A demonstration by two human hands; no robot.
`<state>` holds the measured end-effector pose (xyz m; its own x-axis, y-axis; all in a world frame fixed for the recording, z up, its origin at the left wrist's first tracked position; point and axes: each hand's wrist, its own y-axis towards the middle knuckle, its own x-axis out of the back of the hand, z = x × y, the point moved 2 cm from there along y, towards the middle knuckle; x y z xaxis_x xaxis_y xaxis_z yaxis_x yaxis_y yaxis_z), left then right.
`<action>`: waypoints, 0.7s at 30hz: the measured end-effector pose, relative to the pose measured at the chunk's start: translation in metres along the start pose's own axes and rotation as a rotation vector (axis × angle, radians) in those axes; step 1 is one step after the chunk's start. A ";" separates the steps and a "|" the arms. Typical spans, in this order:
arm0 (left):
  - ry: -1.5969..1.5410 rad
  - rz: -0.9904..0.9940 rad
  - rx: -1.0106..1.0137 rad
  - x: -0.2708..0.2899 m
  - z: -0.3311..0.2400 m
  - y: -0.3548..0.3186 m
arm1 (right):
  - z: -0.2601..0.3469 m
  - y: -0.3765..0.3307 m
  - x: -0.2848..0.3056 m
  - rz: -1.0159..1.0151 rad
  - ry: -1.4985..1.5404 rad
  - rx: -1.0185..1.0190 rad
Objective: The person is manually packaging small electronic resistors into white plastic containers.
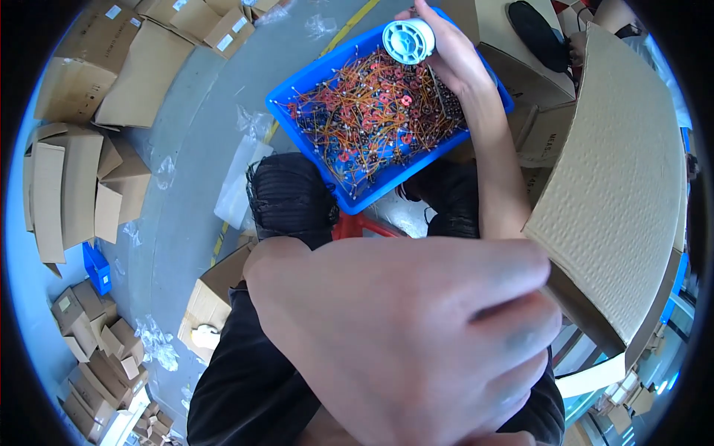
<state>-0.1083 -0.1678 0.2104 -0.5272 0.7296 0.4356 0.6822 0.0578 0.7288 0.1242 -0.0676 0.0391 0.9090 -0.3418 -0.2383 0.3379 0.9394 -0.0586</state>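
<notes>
My right hand (455, 56) reaches over the far right part of a blue plastic tray (282, 104). It grips a pale blue-white round plastic part (408, 41), whose spoked end faces up. In the tray lies a tangled heap of small wired parts (372, 111), with orange and dark leads and red round pieces. Close to the camera, my left hand (416, 327) looms large above my lap, back of the hand up. Its fingers are curled, and whatever they may hold is hidden beneath.
A large open cardboard box (617, 186) stands close on the right, beside my right forearm. Something red (364, 225) shows under the tray's near edge. Opened cartons (74, 186) line the left side, with crumpled clear plastic (156, 343) on the grey floor.
</notes>
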 end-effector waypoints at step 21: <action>0.339 -0.256 0.382 0.006 0.219 -0.039 | 0.002 -0.003 -0.014 -0.293 0.173 0.191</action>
<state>-0.0271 -0.0162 0.0686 -0.7900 0.4037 0.4614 0.6127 0.4923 0.6183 0.1106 -0.0661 0.0445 0.7181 -0.5701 -0.3992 0.6313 0.7750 0.0291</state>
